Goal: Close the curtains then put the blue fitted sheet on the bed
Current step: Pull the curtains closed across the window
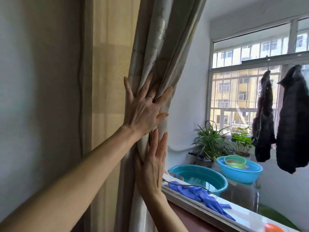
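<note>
Both forearms [70,173] reach up to the curtain [160,52], bunched in beige folds at the left edge of the window [237,91]. My left hand [143,108] lies flat on the folds, fingers spread; my right hand [153,166] presses flat just below it. I judge the closing step hardly started: the window is uncovered. Next I must grip the edge and draw it rightward.

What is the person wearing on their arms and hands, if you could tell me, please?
The left arm and right arm are bare, with no sleeve in view. The left hand wears a thin metal ring on one finger. The right hand shows no ring, watch or glove.
</note>
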`<state>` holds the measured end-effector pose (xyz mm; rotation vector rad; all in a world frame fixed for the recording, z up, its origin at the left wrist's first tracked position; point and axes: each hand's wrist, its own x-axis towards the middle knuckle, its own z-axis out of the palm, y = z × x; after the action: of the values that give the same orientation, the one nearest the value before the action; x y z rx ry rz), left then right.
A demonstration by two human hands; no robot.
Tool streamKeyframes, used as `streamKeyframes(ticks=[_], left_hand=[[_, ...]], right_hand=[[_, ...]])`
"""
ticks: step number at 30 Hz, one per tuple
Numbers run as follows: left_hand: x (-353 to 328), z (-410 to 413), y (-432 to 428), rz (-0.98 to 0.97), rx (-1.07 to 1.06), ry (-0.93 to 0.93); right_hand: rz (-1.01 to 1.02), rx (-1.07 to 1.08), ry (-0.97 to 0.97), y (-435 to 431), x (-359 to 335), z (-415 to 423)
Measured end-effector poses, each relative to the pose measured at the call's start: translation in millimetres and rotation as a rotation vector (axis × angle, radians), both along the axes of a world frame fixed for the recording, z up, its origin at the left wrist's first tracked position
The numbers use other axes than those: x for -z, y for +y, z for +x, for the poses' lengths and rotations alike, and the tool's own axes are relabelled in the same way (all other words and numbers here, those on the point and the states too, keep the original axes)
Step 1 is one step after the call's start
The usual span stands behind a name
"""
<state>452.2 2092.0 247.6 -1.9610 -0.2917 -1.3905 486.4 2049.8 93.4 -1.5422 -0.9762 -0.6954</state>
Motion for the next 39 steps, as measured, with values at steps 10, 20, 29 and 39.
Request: streamKeyframes(ticks=[10, 20, 29, 39], left_hand=[[9.1, 19.0, 12.0, -0.056, 0.224, -0.036], [-6.8, 43.5, 83.8, -0.074, 0.157, -0.059], [-1.9, 41.7, 176.8, -0.137, 0.031, -0.020], [9.4, 9.7, 200.0, -0.135, -0.054, 0.004]], right_hand=[[-0.047, -0.058, -0.032, 2.8, -7.3, 4.3], [-0.106, -0.140, -0.038, 60.5, -28.7, 22.1], [-0.166, -0.203, -0.047, 144.2, -29.0, 30.5], [-0.182, -0.080, 0.014, 178.0, -10.2, 12.3]])
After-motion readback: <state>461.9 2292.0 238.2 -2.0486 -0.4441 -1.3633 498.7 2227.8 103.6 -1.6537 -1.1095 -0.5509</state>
